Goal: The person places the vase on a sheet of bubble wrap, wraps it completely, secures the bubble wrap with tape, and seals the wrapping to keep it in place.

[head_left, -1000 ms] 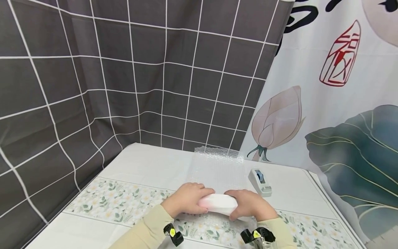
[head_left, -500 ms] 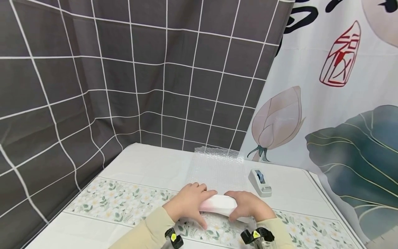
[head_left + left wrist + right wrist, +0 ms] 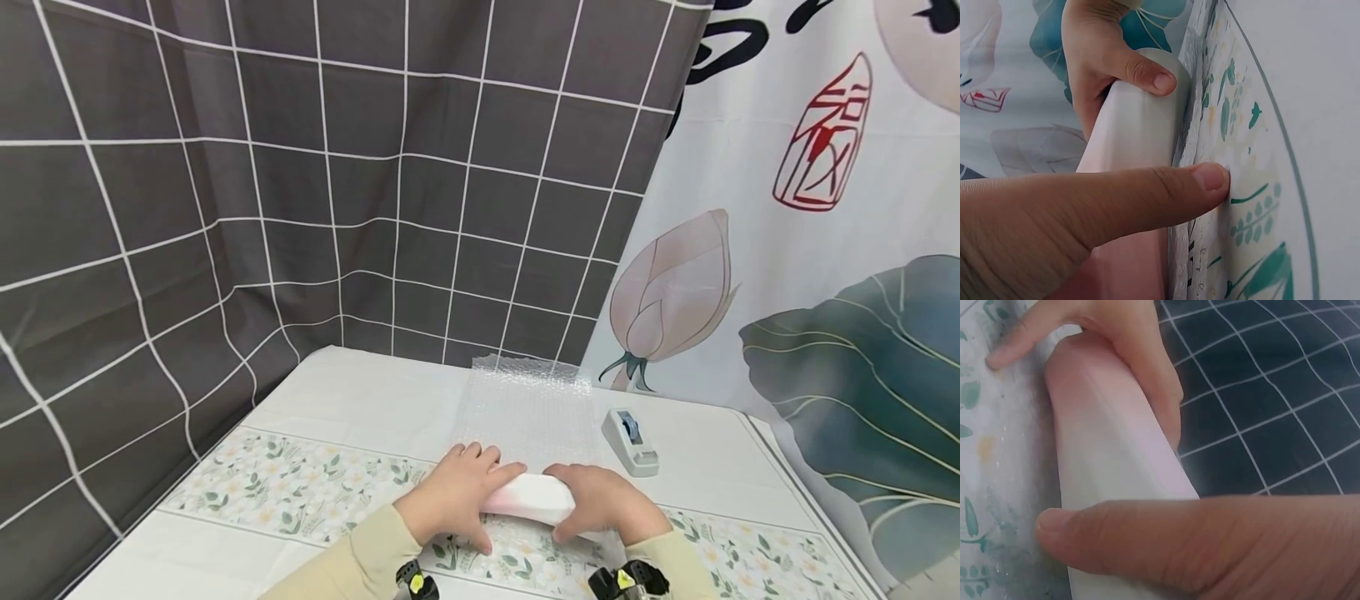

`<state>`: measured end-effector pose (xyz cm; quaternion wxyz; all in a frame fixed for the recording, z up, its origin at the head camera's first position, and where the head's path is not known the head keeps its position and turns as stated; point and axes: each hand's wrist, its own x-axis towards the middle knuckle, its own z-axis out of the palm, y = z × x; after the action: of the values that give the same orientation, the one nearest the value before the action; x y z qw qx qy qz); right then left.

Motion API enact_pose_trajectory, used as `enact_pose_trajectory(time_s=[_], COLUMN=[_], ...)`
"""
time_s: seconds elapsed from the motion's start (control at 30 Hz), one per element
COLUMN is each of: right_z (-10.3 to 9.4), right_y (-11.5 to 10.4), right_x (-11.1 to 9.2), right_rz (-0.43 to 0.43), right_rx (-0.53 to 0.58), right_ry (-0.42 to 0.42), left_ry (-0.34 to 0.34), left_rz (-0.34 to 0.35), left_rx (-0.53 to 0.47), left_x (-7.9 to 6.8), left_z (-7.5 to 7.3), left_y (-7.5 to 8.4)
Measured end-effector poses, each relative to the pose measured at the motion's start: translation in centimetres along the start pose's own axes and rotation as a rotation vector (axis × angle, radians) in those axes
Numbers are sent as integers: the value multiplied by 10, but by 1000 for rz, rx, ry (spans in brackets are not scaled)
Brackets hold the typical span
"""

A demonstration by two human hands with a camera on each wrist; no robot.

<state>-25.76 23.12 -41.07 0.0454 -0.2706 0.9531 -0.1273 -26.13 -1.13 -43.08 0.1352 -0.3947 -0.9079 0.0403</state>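
A long faceted vase (image 3: 534, 497), pink at its left end and white at its right, lies on its side over a sheet of bubble wrap (image 3: 528, 412). My right hand (image 3: 606, 503) grips the white end, its thumb along the near side. At the pink end is my left hand (image 3: 456, 493), fingers spread and index fingertip over the vase's top. The left thumb (image 3: 1166, 194) stretches straight past the vase to the bubble wrap in the left wrist view. The right wrist view shows the right thumb (image 3: 1110, 540) lying across the white part.
A pale tape dispenser (image 3: 630, 443) with a blue roll stands right of the bubble wrap. A floral band (image 3: 285, 483) crosses the white table covering (image 3: 367, 387). Behind the table hang a dark grid curtain (image 3: 367, 192) and a white printed cloth (image 3: 750, 208).
My left thumb has come off the vase and swung down toward the table's near side, and the left fingers have spread. The right hand keeps its grip; the vase has hardly moved.
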Motion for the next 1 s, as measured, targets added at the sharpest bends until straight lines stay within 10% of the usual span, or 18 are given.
enact_pose_trajectory(time_s=[0.57, 1.0], right_z=[25, 29], right_y=[-26, -15], right_x=[-21, -16], right_rz=[-41, -130], right_rx=[-430, -500], right_ry=[233, 307], left_ry=[26, 50], left_rz=[0, 17], left_rx=[-34, -50], left_x=[-1, 3], left_z=[0, 4], left_y=[1, -5])
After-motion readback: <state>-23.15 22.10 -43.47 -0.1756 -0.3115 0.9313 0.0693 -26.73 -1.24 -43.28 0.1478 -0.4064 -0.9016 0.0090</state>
